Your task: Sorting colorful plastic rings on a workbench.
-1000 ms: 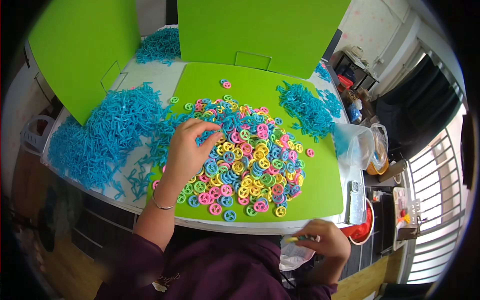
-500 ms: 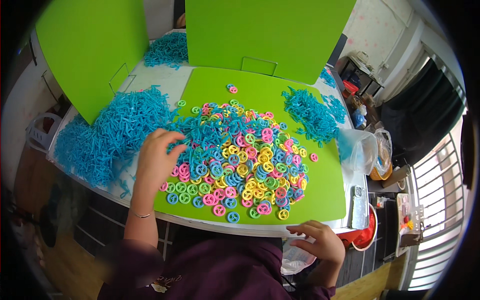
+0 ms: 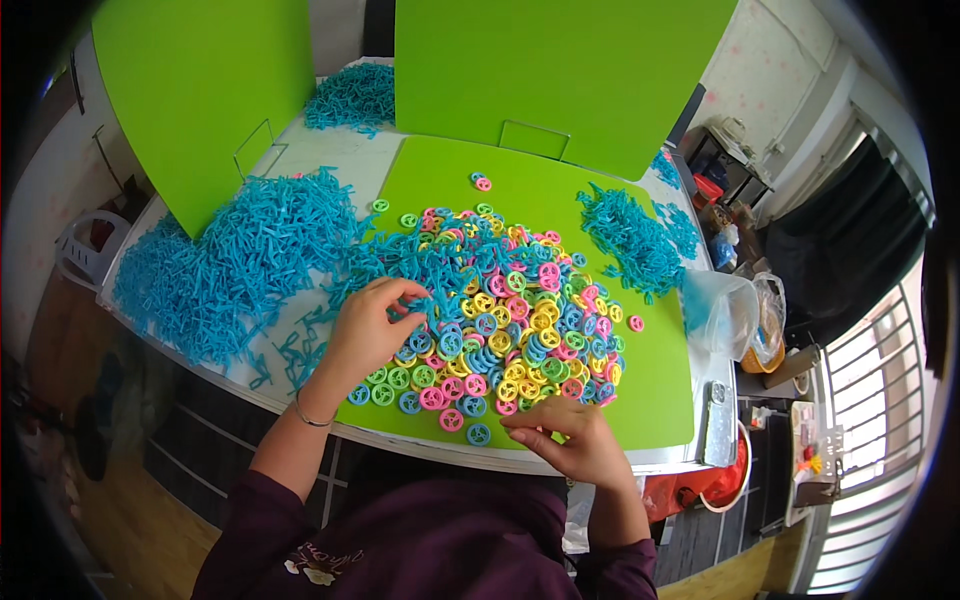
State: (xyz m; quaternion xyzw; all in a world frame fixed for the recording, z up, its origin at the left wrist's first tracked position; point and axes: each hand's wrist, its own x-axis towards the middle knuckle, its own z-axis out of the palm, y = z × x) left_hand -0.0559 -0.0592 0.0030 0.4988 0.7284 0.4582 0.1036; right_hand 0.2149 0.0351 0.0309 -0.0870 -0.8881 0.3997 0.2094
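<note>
My left hand (image 3: 372, 328) is over the left part of a heap of small wheels, its fingers bent and the thumb apart from the forefinger. Thin blue plastic pieces (image 3: 385, 255) lie across that part of the heap, right at its fingertips. Whether one of them is touched I cannot tell. Pink, yellow, green and blue plastic rings with spokes, like toy wheels (image 3: 541, 338), make up the heap on a green mat (image 3: 640, 400). At the heap's near edge my right hand (image 3: 568, 440) has thumb and fingers pressed together; what they pinch, if anything, is hidden.
A large pile of blue pieces (image 3: 250, 265) covers the left of the table, with smaller piles at the back and right. Upright green boards (image 3: 560, 70) stand behind and at the left. A clear plastic bag (image 3: 722, 310) and a phone (image 3: 716, 420) lie along the right edge.
My left hand has moved right, from beside the blue pieces to over the wheels. My right hand has come from the table's front edge up and left to the wheels, and its fingers have closed.
</note>
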